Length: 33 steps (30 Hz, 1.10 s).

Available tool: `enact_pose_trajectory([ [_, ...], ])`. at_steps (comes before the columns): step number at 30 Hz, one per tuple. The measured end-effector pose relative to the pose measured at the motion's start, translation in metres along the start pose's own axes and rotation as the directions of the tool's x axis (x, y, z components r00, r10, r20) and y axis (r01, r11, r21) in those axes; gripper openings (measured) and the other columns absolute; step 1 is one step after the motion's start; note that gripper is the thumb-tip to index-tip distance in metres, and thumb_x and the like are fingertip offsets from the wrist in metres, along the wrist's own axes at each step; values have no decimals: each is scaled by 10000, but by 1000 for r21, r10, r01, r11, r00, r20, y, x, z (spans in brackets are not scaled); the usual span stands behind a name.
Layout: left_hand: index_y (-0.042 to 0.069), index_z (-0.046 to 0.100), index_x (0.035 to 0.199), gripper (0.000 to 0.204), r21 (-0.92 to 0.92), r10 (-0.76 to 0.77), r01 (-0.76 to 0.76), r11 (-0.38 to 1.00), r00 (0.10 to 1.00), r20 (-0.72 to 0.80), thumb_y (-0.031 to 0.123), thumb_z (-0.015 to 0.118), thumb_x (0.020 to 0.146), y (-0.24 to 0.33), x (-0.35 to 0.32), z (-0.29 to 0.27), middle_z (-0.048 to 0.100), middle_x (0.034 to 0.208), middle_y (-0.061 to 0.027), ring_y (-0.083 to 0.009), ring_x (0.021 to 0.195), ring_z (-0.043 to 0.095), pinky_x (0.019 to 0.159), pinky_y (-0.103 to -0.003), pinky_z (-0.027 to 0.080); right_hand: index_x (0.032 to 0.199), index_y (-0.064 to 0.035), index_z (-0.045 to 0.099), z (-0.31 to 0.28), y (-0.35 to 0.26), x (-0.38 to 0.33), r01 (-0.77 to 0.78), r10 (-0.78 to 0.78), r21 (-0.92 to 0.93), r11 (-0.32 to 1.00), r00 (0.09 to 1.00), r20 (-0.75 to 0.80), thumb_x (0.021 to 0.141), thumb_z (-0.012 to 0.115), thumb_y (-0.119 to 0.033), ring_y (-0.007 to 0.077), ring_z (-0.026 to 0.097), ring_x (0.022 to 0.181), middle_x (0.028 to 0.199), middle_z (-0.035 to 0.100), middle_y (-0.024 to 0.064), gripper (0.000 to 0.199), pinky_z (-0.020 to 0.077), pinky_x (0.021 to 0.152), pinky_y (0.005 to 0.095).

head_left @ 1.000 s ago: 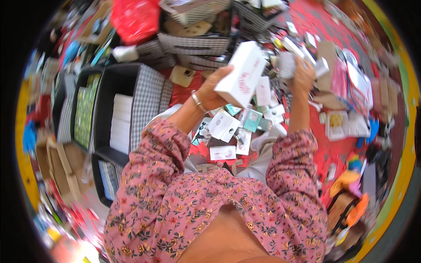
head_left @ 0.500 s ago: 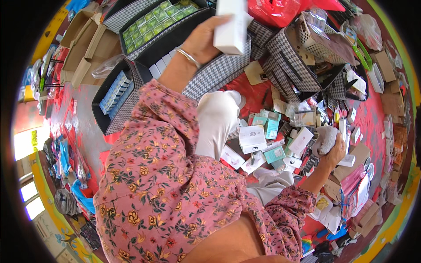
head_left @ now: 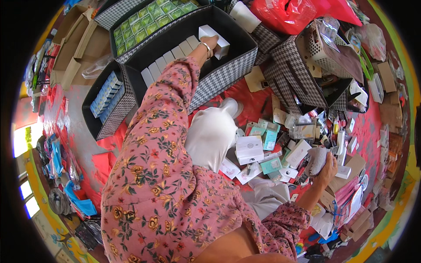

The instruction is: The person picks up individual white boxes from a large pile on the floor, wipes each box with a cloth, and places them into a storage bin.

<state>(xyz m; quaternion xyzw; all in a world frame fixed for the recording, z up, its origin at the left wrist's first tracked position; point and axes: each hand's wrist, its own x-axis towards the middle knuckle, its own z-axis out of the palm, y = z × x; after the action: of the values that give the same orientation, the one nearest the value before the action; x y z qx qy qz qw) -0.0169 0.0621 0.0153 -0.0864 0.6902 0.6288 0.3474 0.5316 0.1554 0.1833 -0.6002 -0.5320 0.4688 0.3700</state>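
My left hand grips a white box inside a large black-lined fabric storage bin with a houndstooth outside. Beside it, a row of white boxes stands along the bin's near wall. Over on the right, my right hand is closed round a grey fuzzy cloth. That cloth is held over a heap of small packages. Nearest to it in the heap are white boxes and a teal and white box.
Behind the large bin, another compartment holds green packets; a smaller bin at left holds blue boxes. A houndstooth bin and white basket stand at the far right. Flattened cardboard lies far left.
My left hand has brought the white box down from above the bin's far right corner into the bin, near the row. My right hand still holds the cloth.
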Motion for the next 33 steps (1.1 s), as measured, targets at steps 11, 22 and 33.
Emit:
enact_pose_trajectory([
  [11,144,356,1271,462,986,415,-159,50,901,125,239,446,828,13,-41,30,279,1356,-116,-274,1245,306,967,-389,311,815,-32,552,-12,15,6,-38,36,22,999,995,96,814,612,-193,113,552,586,729,586,47,172,444,509,221],
  [22,147,628,1035,262,586,-113,-455,-671,843,525,170,504,805,1,-24,17,574,1124,-57,-228,1041,544,841,-321,446,714,-43,533,-4,6,-6,0,2,-42,999,999,50,813,611,-195,39,420,563,640,502,-17,197,347,498,190],
  [33,28,564,1069,366,745,0,-562,-359,798,603,267,524,794,-3,41,6,562,1065,-197,-343,997,537,855,-394,431,927,29,605,-53,27,15,23,-48,-279,960,995,-83,790,613,-283,112,500,706,783,595,60,340,410,646,254],
])
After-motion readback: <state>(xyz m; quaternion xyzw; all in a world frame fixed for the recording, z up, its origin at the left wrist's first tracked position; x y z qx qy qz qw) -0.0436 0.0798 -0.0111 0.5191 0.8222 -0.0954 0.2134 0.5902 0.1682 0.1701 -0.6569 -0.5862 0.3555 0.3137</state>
